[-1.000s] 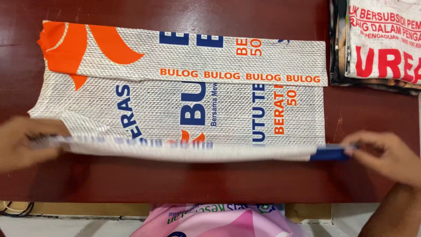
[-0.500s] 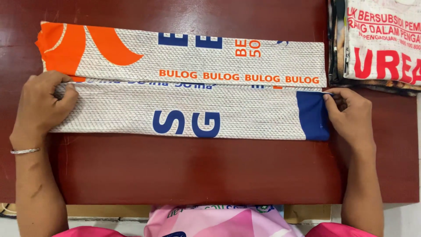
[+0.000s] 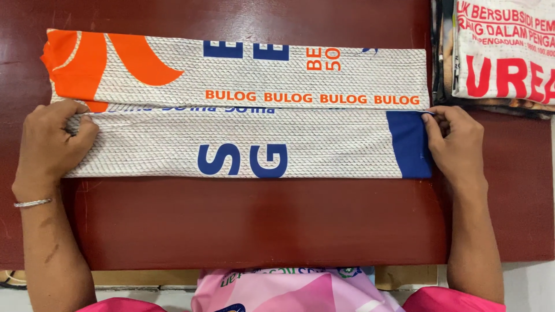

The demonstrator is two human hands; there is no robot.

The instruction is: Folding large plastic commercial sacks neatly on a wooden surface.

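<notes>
Woven white sack [image 3: 243, 124] is lying folded lengthwise on the dark red counter [image 3: 260, 219], stretched between the hands: the left hand [image 3: 49, 144] is pinching its left end, the right hand [image 3: 457, 141] is gripping its blue right end. A stack of folded sacks [image 3: 497, 55] is sitting just beyond the right hand.

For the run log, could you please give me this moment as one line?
left hand: pinching sack's left end | right hand: pinching blue right end | sack: folded lengthwise, flat on table | stack: far right
</notes>
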